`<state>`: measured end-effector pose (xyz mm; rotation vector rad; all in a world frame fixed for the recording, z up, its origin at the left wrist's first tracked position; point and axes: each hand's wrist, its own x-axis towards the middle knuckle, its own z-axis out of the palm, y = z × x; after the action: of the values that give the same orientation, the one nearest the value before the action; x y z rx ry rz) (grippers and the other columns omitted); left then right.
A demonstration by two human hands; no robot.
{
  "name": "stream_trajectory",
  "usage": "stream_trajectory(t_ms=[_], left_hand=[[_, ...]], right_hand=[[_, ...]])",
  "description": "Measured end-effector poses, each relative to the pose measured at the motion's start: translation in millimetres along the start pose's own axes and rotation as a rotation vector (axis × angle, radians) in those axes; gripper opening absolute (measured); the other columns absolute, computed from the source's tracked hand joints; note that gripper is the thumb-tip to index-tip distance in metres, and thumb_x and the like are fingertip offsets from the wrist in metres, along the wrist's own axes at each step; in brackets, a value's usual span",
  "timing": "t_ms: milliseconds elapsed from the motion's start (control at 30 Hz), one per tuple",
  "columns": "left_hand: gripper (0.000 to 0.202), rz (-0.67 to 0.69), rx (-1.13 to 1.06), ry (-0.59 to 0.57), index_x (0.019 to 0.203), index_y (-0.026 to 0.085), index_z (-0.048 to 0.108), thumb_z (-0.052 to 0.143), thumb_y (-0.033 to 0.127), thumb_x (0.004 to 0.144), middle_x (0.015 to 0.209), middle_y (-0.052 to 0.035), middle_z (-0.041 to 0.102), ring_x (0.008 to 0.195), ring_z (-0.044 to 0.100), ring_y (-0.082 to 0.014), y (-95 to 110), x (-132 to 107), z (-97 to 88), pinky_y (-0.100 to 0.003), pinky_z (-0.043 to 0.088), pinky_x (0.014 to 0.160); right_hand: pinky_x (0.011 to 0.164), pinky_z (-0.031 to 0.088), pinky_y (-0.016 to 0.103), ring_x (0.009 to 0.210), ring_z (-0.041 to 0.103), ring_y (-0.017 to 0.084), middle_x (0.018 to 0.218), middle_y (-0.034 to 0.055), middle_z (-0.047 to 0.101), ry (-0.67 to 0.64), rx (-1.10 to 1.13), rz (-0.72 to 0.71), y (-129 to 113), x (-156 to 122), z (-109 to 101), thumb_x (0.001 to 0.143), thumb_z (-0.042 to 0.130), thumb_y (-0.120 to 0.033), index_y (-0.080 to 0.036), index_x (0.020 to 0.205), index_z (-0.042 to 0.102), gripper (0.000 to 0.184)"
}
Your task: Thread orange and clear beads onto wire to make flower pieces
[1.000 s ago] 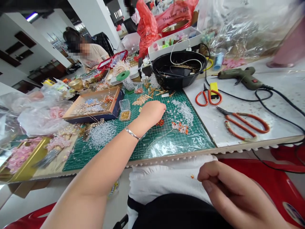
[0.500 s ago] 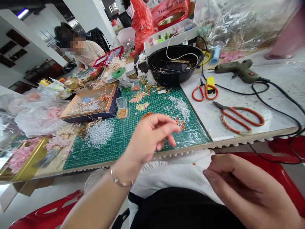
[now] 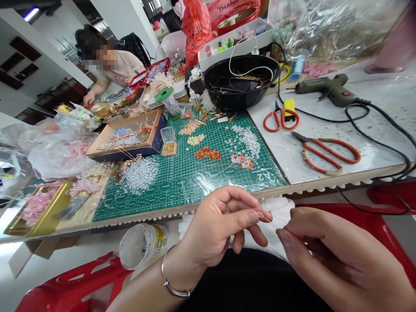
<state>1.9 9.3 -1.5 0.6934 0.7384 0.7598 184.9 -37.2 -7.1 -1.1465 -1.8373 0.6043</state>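
Note:
In front of my lap, my left hand (image 3: 227, 221) pinches a small, pale bead-like piece (image 3: 261, 214) between thumb and index finger. A thin wire (image 3: 270, 221) runs from it toward my right hand (image 3: 338, 251), whose thumb and index finger are closed on the wire's other end. What else lies inside the right hand is hidden. Beyond the hands, on the green cutting mat (image 3: 182, 186), lie orange flower-like beads (image 3: 208, 153), a mixed orange and clear cluster (image 3: 242, 161), clear beads (image 3: 248, 141) and a larger clear pile (image 3: 139, 175).
Orange-handled pliers (image 3: 325, 151), small scissors (image 3: 276, 120) and a glue gun (image 3: 334, 90) lie at the right. A black basin (image 3: 240, 95) stands behind the mat, an open box (image 3: 126, 136) at its left. A co-worker (image 3: 120, 69) sits across; a white tub (image 3: 138, 247) stands below the table edge.
My left hand has come down and right from over the mat to meet the wire, pinching the small piece. The orange beads on the mat are uncovered. My right hand stays closed nearly in place.

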Motion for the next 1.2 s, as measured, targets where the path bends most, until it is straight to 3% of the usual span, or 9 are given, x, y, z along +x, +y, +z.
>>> stream_trajectory(t_ms=[400, 633, 733, 800, 933, 1000, 1100, 1133, 1200], left_hand=[[0.014, 0.020, 0.043, -0.015, 0.091, 0.017, 0.064, 0.077, 0.018, 0.085, 0.084, -0.0015, 0.077, 0.058, 0.072, -0.0099, 0, -6, -2.5, -0.009, 0.039, 0.034], [0.016, 0.030, 0.206, 0.019, 0.095, 0.018, 0.065, 0.077, 0.025, 0.086, 0.087, -0.0028, 0.076, 0.066, 0.073, -0.0110, 1, -13, -1.2, -0.011, 0.046, 0.041], [0.016, 0.039, 0.395, 0.014, 0.100, 0.020, 0.067, 0.074, 0.029, 0.088, 0.089, -0.0040, 0.074, 0.072, 0.073, -0.0129, 4, -15, 0.3, -0.015, 0.049, 0.048], [0.013, 0.121, 0.623, 0.014, 0.100, 0.020, 0.070, 0.069, 0.030, 0.091, 0.087, -0.0042, 0.073, 0.071, 0.071, -0.0126, 8, -16, 0.7, -0.018, 0.052, 0.054], [0.010, 0.320, 1.086, 0.063, 0.086, 0.019, 0.072, 0.069, 0.028, 0.090, 0.075, -0.0006, 0.070, 0.064, 0.062, -0.0101, 21, -15, -0.8, -0.021, 0.047, 0.059], [0.013, 0.293, 1.181, 0.019, 0.079, 0.019, 0.070, 0.073, 0.029, 0.087, 0.069, 0.0014, 0.067, 0.061, 0.057, -0.0093, 32, -11, -3.4, -0.020, 0.043, 0.055], [0.013, 0.209, 1.159, -0.110, 0.081, 0.020, 0.071, 0.071, 0.031, 0.088, 0.073, 0.0010, 0.070, 0.064, 0.060, -0.0100, 56, 9, -13.2, -0.020, 0.046, 0.056], [0.013, 0.221, 1.159, -0.107, 0.085, 0.020, 0.072, 0.068, 0.031, 0.090, 0.077, -0.0001, 0.072, 0.068, 0.063, -0.0111, 64, 20, -18.7, -0.021, 0.048, 0.060], [0.018, 0.312, 1.266, 0.057, 0.092, 0.020, 0.073, 0.058, 0.029, 0.096, 0.083, -0.0023, 0.074, 0.071, 0.066, -0.0128, 80, 50, -32.7, -0.024, 0.050, 0.061]], right_hand=[[0.043, 0.042, 0.021, 0.045, 0.053, 0.011, 0.058, -0.0042, 0.059, -0.014, -0.011, 0.002, -3, 1, 2, 0.088, 0.052, -0.011, -0.026, 0.088, 0.056, 0.015], [0.042, 0.041, 0.019, 0.043, 0.049, 0.009, 0.055, -0.0052, 0.057, -0.018, 0.036, 0.006, -7, 5, 2, 0.087, 0.054, -0.010, -0.024, 0.079, 0.055, 0.017], [0.041, 0.041, 0.017, 0.043, 0.050, 0.008, 0.055, -0.0055, 0.057, -0.030, 0.058, 0.026, -5, 6, 4, 0.090, 0.057, -0.014, -0.024, 0.077, 0.056, 0.017], [0.042, 0.043, 0.018, 0.045, 0.053, 0.009, 0.057, -0.0047, 0.059, -0.057, 0.060, 0.070, -1, 5, 7, 0.092, 0.058, -0.017, -0.023, 0.076, 0.057, 0.018], [0.044, 0.047, 0.021, 0.047, 0.059, 0.013, 0.058, -0.0041, 0.062, -0.124, 0.096, 0.214, 8, 5, 12, 0.096, 0.057, -0.025, -0.024, 0.097, 0.064, 0.008], [0.041, 0.046, 0.021, 0.047, 0.060, 0.014, 0.053, -0.0049, 0.059, -0.169, 0.139, 0.262, 10, 6, 11, 0.097, 0.054, -0.030, -0.025, 0.103, 0.066, 0.014], [0.038, 0.044, 0.020, 0.047, 0.058, 0.014, 0.056, -0.0030, 0.059, -0.180, 0.175, 0.306, 10, 7, 10, 0.095, 0.054, -0.033, -0.024, 0.089, 0.066, 0.017], [0.037, 0.044, 0.020, 0.045, 0.056, 0.013, 0.056, -0.0028, 0.058, -0.167, 0.172, 0.312, 10, 7, 10, 0.095, 0.054, -0.033, -0.023, 0.085, 0.065, 0.017], [0.036, 0.042, 0.019, 0.044, 0.050, 0.012, 0.057, -0.0037, 0.055, -0.149, 0.149, 0.307, 9, 7, 10, 0.093, 0.054, -0.029, -0.023, 0.079, 0.061, 0.016]])
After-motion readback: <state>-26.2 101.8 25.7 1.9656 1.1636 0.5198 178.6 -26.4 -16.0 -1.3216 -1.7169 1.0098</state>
